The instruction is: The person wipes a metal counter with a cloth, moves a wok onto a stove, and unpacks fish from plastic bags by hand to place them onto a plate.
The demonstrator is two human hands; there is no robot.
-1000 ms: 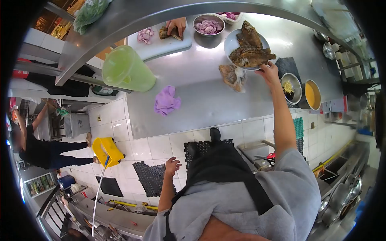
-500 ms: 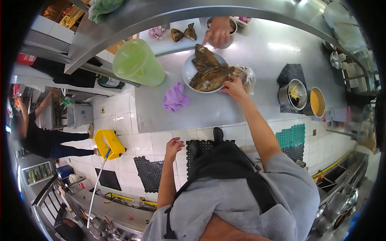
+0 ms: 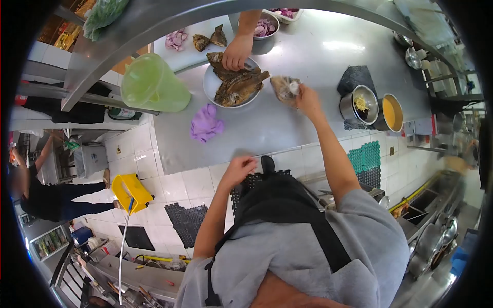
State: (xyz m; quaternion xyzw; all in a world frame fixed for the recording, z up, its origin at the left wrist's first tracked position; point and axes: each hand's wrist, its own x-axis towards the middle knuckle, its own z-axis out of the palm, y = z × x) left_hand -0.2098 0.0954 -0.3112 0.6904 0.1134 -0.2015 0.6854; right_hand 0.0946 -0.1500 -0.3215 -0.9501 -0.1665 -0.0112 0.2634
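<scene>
My right hand [image 3: 308,102] grips the knotted neck of a clear plastic bag [image 3: 283,88] with brown contents, just above the steel table. To its left, a white plate [image 3: 209,82] carries fried whole fish [image 3: 240,84]. Another person's hand [image 3: 239,52] reaches from the far side and touches the upper fish. My left hand [image 3: 240,170] is in front of my apron near the table's front edge, loosely bent, slightly blurred, with nothing seen in it. A crumpled purple cloth [image 3: 207,123] lies between the plate and the near edge.
A green plastic pitcher [image 3: 154,84] stands left, by a white cutting board [image 3: 199,56] with fish pieces and sliced onion. Bowls of onion [image 3: 265,26] sit at the far side. To the right are a steel bowl [image 3: 354,106] and an orange-filled pot [image 3: 393,114]. A yellow mop bucket [image 3: 134,192] stands on the floor.
My right hand has moved right from the plate's edge with the bag. My left hand has risen toward the table. The other person's hand has come down onto the fish. The view has shifted.
</scene>
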